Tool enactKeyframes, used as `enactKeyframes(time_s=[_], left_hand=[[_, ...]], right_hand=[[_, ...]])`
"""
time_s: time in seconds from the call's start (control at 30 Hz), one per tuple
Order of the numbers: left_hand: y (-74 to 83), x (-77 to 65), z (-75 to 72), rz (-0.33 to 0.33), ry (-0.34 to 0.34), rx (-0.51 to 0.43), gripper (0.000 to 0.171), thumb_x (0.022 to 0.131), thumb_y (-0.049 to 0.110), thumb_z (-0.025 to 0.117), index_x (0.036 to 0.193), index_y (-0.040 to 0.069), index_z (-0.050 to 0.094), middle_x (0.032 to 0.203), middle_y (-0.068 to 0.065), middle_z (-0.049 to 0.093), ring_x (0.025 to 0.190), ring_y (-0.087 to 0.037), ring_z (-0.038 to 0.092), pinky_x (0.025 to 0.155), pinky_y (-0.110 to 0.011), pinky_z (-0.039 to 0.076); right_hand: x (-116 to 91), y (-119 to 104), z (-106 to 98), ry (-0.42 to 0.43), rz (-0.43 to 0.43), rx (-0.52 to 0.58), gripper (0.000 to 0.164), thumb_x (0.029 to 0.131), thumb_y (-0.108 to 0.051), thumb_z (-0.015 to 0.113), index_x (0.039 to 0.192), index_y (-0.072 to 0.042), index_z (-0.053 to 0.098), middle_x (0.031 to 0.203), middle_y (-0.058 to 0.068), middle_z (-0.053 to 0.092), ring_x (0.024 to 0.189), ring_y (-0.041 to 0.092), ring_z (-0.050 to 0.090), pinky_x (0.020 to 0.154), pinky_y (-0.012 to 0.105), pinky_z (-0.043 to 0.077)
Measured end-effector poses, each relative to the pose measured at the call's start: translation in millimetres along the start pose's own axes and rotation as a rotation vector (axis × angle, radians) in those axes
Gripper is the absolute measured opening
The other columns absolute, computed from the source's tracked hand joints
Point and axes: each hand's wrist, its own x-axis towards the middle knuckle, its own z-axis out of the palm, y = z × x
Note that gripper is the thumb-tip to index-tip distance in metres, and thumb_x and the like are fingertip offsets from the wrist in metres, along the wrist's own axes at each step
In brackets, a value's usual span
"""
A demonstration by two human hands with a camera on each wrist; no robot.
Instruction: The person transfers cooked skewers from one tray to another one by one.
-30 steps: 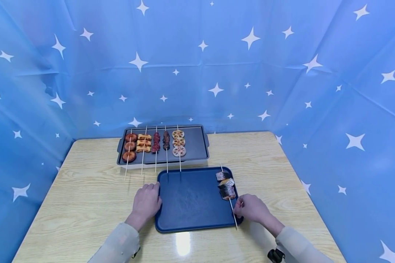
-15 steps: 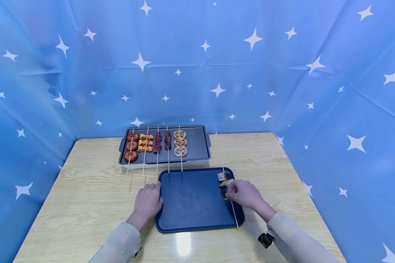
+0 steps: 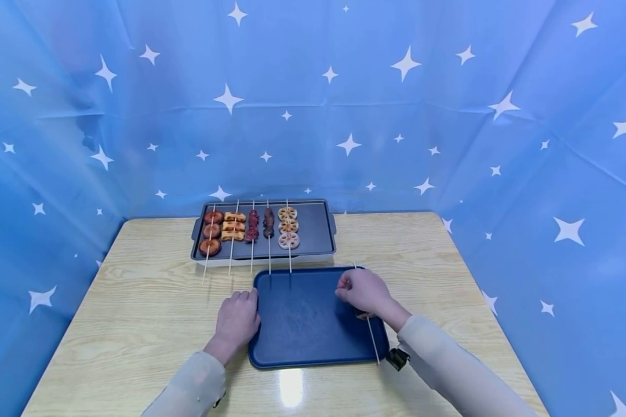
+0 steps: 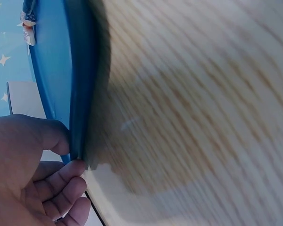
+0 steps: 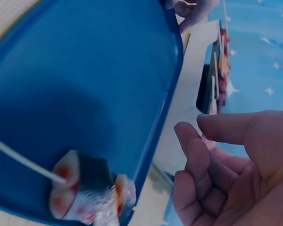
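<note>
My left hand point(image 3: 237, 319) pinches the left rim of a dark blue tray point(image 3: 308, 330) between thumb and fingers, seen closely in the left wrist view. A skewer of silvery-skinned fish chunks point(image 5: 92, 188) lies along the tray's right side, its bare stick reaching past the front rim. Above it, my right hand point(image 3: 365, 289) hides most of the chunks in the head view. In the right wrist view the fingers point(image 5: 198, 160) are loosely curled with nothing between them, apart from the fish skewer.
Behind the tray stands a black grill plate point(image 3: 313, 231). On its left and middle lie lotus root slices point(image 3: 288, 226), dark meat point(image 3: 268, 223), red meat point(image 3: 253, 226), yellow pieces point(image 3: 233, 227) and round brown slices point(image 3: 211, 231), all on skewers. A starry blue curtain point(image 3: 313, 127) encloses the wooden table point(image 3: 151, 307).
My right hand has moved from the stick's lower part up over the fish chunks, away from me and slightly left. The fish skewer and my left hand keep their places on the tray.
</note>
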Motion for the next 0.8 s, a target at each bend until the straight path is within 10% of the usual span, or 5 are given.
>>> enactKeyframes(time_s=[0.8], left_hand=[[0.5,0.7,0.3,0.001,-0.011,0.011,0.043,0.078,0.014,0.067,0.117,-0.001,0.065,0.098,-0.016,0.070,0.089,-0.032,0.064,0.072,-0.044,0.052]], right_hand=[[61,-46,17,0.041,-0.118,0.005,0.019,0.093,-0.029,0.063,0.083,-0.017,0.074,0.065,-0.008,0.065,0.056,0.009,0.055,0.053,0.025,0.042]])
